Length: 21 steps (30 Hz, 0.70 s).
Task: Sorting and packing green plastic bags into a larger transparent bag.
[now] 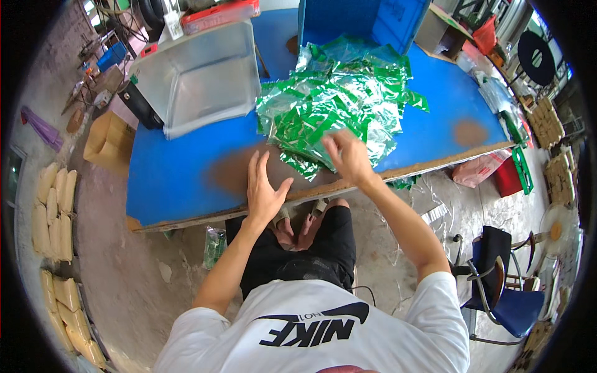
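A heap of green-and-clear plastic bags (348, 93) lies on the blue table (180, 168), flat, shiny and overlapping. Over the near side of this heap is my right hand (351, 158), its fingers curled in and slightly blurred. Whether a bag is caught between those fingers is hidden. My left hand (266, 194) rests at the table's near edge on a worn brown patch, left of the bags. Its fingers and thumb are spread, with nothing held.
Behind the bags stands a blue bin (354, 25), open toward me. A translucent plastic box (211, 81) lies tipped at the left, by a black cylindrical object (140, 105). A cardboard box (111, 142) is beyond the left edge. A blue chair (513, 308) stands at lower right.
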{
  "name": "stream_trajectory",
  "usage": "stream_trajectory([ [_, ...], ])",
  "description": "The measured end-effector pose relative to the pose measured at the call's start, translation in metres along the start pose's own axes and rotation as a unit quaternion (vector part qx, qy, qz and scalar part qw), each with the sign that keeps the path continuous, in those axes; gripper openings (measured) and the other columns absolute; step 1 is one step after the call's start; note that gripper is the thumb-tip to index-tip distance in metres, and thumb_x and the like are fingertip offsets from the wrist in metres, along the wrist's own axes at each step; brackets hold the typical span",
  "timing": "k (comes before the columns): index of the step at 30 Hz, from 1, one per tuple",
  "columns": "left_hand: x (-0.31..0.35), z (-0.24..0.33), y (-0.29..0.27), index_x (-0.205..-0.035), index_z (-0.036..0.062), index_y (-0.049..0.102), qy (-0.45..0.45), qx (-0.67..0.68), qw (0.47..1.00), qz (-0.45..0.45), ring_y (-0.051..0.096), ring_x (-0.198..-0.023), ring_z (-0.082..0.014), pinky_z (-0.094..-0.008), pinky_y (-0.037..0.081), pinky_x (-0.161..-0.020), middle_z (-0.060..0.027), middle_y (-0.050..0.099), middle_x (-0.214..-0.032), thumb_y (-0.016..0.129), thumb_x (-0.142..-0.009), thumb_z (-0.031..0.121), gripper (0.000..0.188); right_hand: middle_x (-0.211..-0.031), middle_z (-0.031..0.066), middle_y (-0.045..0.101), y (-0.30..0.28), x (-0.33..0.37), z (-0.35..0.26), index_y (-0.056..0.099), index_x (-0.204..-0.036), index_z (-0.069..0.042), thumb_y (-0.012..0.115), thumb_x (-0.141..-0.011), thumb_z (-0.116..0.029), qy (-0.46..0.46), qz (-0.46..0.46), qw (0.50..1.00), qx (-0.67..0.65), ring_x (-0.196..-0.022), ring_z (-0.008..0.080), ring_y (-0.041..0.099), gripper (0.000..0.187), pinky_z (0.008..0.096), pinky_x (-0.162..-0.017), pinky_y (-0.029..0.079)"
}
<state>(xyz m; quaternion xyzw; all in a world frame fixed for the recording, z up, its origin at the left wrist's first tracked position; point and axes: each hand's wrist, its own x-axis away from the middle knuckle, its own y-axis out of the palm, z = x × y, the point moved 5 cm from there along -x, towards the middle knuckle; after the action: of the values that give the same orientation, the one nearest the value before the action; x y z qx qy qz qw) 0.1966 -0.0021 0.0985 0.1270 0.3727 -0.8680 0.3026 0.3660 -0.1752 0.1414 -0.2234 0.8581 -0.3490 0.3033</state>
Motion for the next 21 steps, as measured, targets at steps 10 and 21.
stream_trajectory([
  [10,0.004,0.003,-0.009,-0.147,0.0011,0.039,0.066,0.046,0.995,0.053,0.037,-0.141,-0.0423,-0.0494,0.032,-0.116,-0.0249,0.036,-0.153,0.085,-0.079,0.026,0.086,-0.155,0.0344,0.031,0.092,-0.002,-0.031,0.045,-0.15,-0.014,0.059,-0.087,-0.067,0.02,0.05,0.984,0.172,-0.144,0.0569,0.022,0.083,0.069,-0.116,0.014],
  [21,0.009,-0.018,-0.006,-0.13,-0.0013,0.053,0.001,0.195,0.973,0.123,0.051,-0.131,-0.0284,-0.0422,0.04,-0.113,-0.0165,0.052,-0.137,0.07,-0.091,0.007,0.044,-0.16,0.0316,0.025,0.064,-0.085,0.065,0.043,-0.152,-0.013,0.051,-0.088,-0.07,0.134,0.045,0.955,0.262,-0.149,0.0511,0.017,0.086,0.0684,-0.117,0.008],
])
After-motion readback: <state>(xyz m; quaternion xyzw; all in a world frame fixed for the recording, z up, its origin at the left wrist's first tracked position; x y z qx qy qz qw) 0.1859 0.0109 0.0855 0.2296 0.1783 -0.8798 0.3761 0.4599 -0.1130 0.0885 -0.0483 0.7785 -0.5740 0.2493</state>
